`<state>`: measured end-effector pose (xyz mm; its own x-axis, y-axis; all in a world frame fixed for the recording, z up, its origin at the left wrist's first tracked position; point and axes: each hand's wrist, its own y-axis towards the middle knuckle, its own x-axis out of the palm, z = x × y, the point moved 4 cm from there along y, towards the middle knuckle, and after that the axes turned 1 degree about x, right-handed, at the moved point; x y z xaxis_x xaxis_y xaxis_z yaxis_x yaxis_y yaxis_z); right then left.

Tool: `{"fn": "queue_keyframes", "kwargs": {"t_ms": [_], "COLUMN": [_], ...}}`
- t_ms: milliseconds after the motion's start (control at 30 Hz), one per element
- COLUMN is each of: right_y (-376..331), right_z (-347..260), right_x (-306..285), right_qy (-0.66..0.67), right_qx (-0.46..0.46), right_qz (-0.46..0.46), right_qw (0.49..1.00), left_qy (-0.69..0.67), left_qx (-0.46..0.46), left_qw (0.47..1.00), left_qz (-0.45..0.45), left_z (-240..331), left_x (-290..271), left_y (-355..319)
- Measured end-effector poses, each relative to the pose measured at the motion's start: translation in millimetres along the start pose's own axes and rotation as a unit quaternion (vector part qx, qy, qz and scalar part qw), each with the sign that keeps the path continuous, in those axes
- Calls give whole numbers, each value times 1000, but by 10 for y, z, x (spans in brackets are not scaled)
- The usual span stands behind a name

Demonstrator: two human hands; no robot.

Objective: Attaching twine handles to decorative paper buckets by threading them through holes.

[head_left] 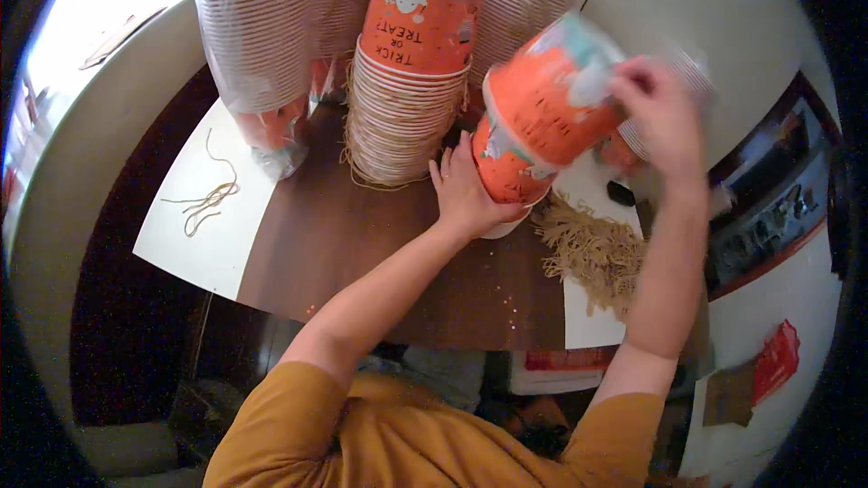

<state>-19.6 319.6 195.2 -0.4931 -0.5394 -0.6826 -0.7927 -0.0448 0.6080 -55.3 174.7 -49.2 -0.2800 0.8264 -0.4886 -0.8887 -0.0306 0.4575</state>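
My left hand (467,194) grips the lower side of an orange paper bucket (506,163) standing on the dark wooden table (362,253). My right hand (658,113) is blurred and holds a second orange bucket (551,95) tilted on top of the first, partly nested in it. A tall stack of the same orange printed buckets (411,72) stands just left of my left hand.
More bucket stacks wrapped in clear plastic (258,45) stand at the back left. A heap of tan cord handles (592,253) lies on a white sheet at the right. A few loose cords (206,201) lie on a white sheet at the left.
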Motion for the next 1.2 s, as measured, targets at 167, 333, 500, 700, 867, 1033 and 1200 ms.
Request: {"fn": "queue_keyframes", "kwargs": {"t_ms": [167, 333, 500, 700, 867, 1033, 1200], "right_y": [-398, -1297, -2257, -3043, -2823, -2467, -2188], "right_z": [-270, 377, 490, 512, 531, 1072, 1584], "right_x": [-1036, -574, 870, 1765, 1413, 616, 261], "right_qy": [92, 412, 681, 777, 343, -49, -91], "right_qx": [-60, 163, 319, 391, 400, 193, 111], "right_qz": [223, 220, 105, -48, -233, -174, -227], "right_qw": [969, 869, 651, 491, 817, 965, 963], "left_qy": [-66, -145, -135, 42, 104, 131, 121], "left_qx": [37, 187, 366, 399, 393, 384, 327], "left_qw": [996, 971, 916, 911, 910, 906, 929], "left_qz": [-42, 24, 95, -91, -85, -117, -126], "left_z": [-65, -167, 20, 208, 109, 195, 225], "left_x": [53, -650, -1708, -1851, -1965, -1999, -1968], "left_y": [6, -311, -1010, -1234, -1255, -1243, -1119]}}
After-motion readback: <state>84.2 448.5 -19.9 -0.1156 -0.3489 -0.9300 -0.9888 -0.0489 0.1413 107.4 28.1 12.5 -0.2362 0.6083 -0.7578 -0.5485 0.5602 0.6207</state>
